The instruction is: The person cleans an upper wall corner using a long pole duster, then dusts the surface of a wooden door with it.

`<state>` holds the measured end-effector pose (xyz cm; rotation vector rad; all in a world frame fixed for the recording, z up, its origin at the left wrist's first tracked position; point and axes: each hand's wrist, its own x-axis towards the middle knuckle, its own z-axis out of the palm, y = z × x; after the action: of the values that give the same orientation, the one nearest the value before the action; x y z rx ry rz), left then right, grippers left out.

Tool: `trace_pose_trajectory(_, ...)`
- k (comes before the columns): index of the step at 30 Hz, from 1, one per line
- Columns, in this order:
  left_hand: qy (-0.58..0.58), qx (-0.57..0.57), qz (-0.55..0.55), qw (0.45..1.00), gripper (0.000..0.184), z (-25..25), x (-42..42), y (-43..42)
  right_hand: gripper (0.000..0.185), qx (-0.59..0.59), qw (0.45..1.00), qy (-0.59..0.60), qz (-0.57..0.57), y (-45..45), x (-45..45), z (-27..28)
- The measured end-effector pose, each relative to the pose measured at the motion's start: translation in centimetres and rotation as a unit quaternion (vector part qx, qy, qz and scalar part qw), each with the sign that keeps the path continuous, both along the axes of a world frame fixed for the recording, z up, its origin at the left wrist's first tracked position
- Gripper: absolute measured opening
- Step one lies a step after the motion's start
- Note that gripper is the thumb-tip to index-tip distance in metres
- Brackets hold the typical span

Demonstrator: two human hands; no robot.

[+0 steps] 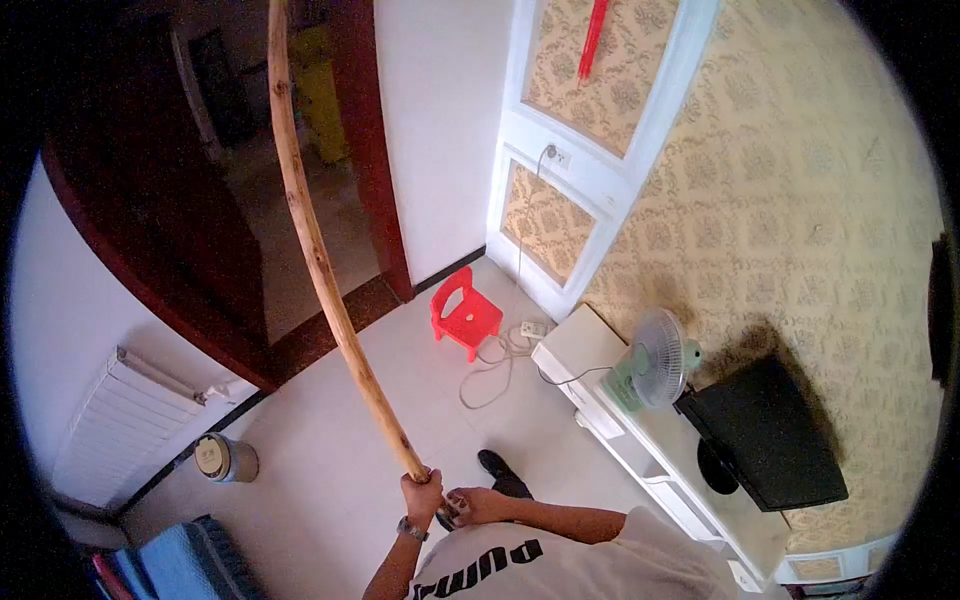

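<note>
A long, slightly bent wooden pole (318, 262) with dark knots rises from my hands and runs out of the top of the view. My left hand (422, 496), with a watch on the wrist, is wrapped round its lower part. Close beside it, in front of the white shirt, my right hand (476, 506) has its fingers curled. What those fingers hold, if anything, is too small to make out. The pole's bottom end is hidden by the hands.
A red child's chair (468, 315) stands near a power strip (532, 329) and loose cable. At right, a white cabinet (655, 470) bears a fan (658, 358) and a black monitor (770, 435). A bin (228, 458) and radiator (125, 420) are left, by the doorway.
</note>
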<state>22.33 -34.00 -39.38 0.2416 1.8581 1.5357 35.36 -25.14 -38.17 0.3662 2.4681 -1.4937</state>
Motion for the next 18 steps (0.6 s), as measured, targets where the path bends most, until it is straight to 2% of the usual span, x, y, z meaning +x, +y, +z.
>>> trace_pose_trajectory(2,-0.054,-0.005,0.007,0.998,0.027,2.2,1.0,1.1,0.047,-0.018,0.996,-0.091,-0.01,0.4,0.0,0.7)
trace_pose_trajectory(3,-0.038,0.019,0.005,0.999,0.027,1.7,1.2,1.0,0.048,-0.011,0.999,-0.035,0.033,0.2,0.2,-1.4)
trace_pose_trajectory(4,-0.036,0.016,0.003,0.999,0.027,1.4,2.1,1.9,0.048,-0.013,0.999,-0.033,0.032,1.1,0.8,-3.4)
trace_pose_trajectory(6,-0.046,0.011,0.008,0.999,0.026,2.7,3.5,4.6,0.049,-0.043,0.993,-0.082,0.073,3.0,1.4,-4.5)
trace_pose_trajectory(7,-0.055,0.011,-0.021,0.998,0.025,2.6,3.8,5.6,0.049,-0.047,0.993,-0.079,0.071,3.8,2.1,-5.0)
trace_pose_trajectory(9,-0.051,0.001,-0.024,0.998,0.024,1.8,4.7,7.8,0.054,-0.044,0.994,-0.091,0.046,6.1,3.0,-2.5)
trace_pose_trajectory(11,-0.051,-0.009,-0.027,0.998,0.023,1.7,6.0,10.0,0.054,-0.035,0.992,-0.113,0.034,8.5,4.3,-3.0)
trace_pose_trajectory(13,-0.077,0.063,0.022,0.995,0.022,2.8,8.1,13.2,0.056,-0.049,0.984,-0.173,0.007,11.6,6.3,-4.3)
trace_pose_trajectory(14,-0.079,0.05,0.009,0.996,0.022,2.4,8.4,14.3,0.055,-0.011,0.987,-0.162,0.008,13.0,7.0,-1.9)
trace_pose_trajectory(16,-0.087,0.13,-0.02,0.987,0.023,0.9,9.2,16.9,0.055,-0.01,0.991,-0.128,-0.037,15.5,9.4,-3.2)
trace_pose_trajectory(18,-0.086,0.096,-0.037,0.991,0.019,3.3,10.4,19.5,0.056,-0.001,0.991,-0.129,-0.013,18.0,10.8,-3.4)
